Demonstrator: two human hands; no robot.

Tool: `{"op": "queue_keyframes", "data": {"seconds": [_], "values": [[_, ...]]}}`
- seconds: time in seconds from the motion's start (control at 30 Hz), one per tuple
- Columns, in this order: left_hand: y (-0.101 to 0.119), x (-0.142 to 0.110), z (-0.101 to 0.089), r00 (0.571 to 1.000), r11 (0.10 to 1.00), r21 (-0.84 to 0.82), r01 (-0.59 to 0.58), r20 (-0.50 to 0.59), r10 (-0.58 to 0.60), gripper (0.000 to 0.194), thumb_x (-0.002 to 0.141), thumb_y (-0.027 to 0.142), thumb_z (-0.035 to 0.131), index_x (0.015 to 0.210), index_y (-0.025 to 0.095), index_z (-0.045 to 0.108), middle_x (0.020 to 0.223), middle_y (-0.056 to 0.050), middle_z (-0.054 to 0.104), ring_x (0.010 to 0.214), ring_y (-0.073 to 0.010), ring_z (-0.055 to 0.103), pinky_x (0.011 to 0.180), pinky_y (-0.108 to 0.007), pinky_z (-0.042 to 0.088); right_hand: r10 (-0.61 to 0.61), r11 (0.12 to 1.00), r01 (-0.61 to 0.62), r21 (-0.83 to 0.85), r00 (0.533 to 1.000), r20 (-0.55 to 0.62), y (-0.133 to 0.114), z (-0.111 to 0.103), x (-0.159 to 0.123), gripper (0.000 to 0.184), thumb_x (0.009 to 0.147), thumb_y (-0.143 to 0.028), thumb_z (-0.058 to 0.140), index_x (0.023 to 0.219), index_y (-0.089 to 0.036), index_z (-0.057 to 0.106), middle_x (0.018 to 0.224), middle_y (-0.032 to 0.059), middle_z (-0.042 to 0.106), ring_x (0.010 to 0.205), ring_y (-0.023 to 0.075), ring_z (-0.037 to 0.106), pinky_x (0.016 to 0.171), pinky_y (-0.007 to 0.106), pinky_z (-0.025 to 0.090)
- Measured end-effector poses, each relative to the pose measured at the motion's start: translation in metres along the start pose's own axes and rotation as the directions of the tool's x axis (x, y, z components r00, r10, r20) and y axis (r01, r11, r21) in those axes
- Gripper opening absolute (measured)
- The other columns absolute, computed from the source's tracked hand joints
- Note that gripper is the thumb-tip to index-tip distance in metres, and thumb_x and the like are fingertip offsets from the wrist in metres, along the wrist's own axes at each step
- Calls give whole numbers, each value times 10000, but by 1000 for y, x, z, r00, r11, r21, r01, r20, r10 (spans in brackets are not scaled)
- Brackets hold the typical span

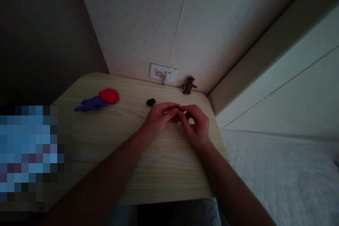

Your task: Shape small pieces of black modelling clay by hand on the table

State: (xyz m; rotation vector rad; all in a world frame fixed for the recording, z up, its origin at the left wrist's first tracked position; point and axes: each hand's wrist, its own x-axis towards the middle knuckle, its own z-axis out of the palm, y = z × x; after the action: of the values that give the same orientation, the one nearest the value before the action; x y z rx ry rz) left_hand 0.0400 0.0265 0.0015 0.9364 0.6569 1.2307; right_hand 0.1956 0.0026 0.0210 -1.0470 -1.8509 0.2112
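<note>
My left hand (162,114) and my right hand (196,122) meet above the right half of the table. Both are closed, their fingertips pinching a small dark piece (179,110) that looks like modelling clay; the fingers cover most of it. Just behind my left hand lies a black lump (151,102), apparently of the same soft stuff. A small brown figure (189,85) with a head, arms and legs stands upright near the wall, beyond my right hand.
On the table's left lie a flat red disc (109,96) and a purple lumpy piece (91,103), touching. A wall socket (163,73) with a plug sits just above the back edge of the wooden table (119,169). To the right is a pale quilted surface (254,176).
</note>
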Motion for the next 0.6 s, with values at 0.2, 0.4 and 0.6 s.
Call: {"op": "queue_keyframes", "data": {"seconds": [0.2,0.4,0.6], "values": [[-5,1,-3,999,995,-98,36,26,-34,339,725,339,863,1006,162,795,979,-86,791,858,-213,748,817,-384,628,-36,999,36,23,999,23,2,1,0,170,964,-226,621,1062,-239,760,953,64,708,693,139,612,626,309,534],[-7,2,-5,1000,1000,-25,-12,10,12,385,753,320,839,1105,170,794,1055,-91,794,883,-192,734,847,-348,595,5,999,-5,39,1000,-5,2,3,-1,182,954,-227,640,1095,-233,754,973,63,711,672,125,608,630,301,535],[-4,3,-3,999,999,22,-33,-13,33,438,767,295,832,1176,158,755,1080,-98,788,887,-189,732,869,-356,587,129,982,-128,137,992,3,9,5,-4,224,946,-259,663,1153,-246,748,1014,72,706,715,130,626,611,291,531]]}}
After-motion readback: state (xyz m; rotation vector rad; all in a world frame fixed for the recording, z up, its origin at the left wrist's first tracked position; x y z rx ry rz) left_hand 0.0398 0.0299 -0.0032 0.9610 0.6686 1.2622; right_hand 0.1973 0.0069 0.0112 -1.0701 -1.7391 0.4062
